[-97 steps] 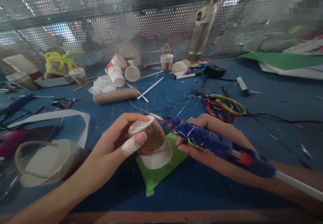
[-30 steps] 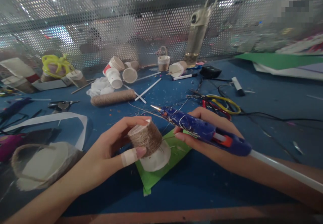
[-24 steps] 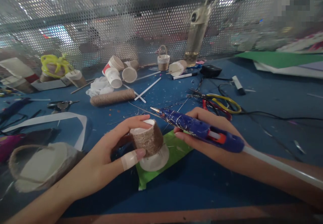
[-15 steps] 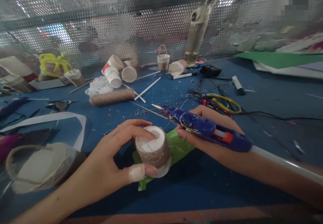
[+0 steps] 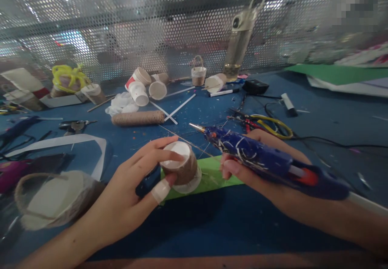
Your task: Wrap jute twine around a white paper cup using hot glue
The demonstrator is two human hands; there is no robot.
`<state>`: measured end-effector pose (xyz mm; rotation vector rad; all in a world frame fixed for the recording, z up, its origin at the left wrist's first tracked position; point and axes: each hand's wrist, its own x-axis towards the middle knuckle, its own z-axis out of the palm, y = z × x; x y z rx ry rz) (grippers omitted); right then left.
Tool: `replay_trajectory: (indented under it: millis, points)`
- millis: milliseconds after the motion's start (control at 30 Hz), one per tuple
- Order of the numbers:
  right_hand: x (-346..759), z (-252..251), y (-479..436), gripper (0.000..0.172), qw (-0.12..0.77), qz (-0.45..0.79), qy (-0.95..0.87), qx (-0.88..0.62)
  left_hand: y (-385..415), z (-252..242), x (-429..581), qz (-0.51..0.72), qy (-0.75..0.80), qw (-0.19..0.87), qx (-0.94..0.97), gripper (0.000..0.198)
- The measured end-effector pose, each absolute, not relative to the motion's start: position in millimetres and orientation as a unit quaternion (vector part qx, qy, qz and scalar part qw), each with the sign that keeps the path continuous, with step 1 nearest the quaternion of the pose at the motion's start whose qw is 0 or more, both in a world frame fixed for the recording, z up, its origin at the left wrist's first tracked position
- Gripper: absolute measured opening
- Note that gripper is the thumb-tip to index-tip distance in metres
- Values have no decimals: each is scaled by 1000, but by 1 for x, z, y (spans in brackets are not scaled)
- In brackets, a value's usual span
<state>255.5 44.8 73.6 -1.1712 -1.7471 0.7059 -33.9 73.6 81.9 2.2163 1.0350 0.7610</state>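
Note:
My left hand [image 5: 142, 176] grips a small paper cup [image 5: 183, 168] wrapped in brown twine, its white base facing up. A bandage is round my left thumb. The cup stands over a bright green strip [image 5: 215, 174]. In my right hand [image 5: 257, 172] is a dark blue glue gun [image 5: 257, 152] with stringy glue on its body. Its metal tip points left, above and to the right of the cup, not touching it. A thin strand of twine [image 5: 176, 135] lies behind the cup.
A twine roll [image 5: 138, 118], white sticks [image 5: 181, 106] and paper cups [image 5: 138, 93] lie behind. Yellow-handled scissors [image 5: 273, 125] and a black cable are at right. A lined basket [image 5: 54, 200] sits at left. A bottle [image 5: 238, 43] stands by the perforated metal screen [image 5: 188, 30].
The cup has tilted and shifted slightly away from me, with my left thumb higher on it. My right hand and the glue gun have moved a little to the right.

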Motion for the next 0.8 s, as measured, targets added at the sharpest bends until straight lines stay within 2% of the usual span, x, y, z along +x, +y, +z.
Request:
replay_trajectory:
  millis: [167, 333, 500, 700, 800]
  points:
    - [255, 76, 41, 12, 438, 295, -718, -453, 69, 82, -27, 294, 414, 291, 811, 21]
    - [255, 77, 37, 11, 438, 287, -720, -455, 70, 77, -23, 302, 409, 242, 826, 34]
    - [257, 75, 41, 12, 410, 289, -724, -473, 77, 76, -25, 323, 371, 177, 852, 24]
    - [254, 66, 50, 27, 451, 253, -673, -528, 78, 77, -30, 381, 394, 258, 796, 23]
    - [253, 66, 51, 28, 442, 258, -675, -531, 76, 76, -33, 412, 398, 296, 764, 24]
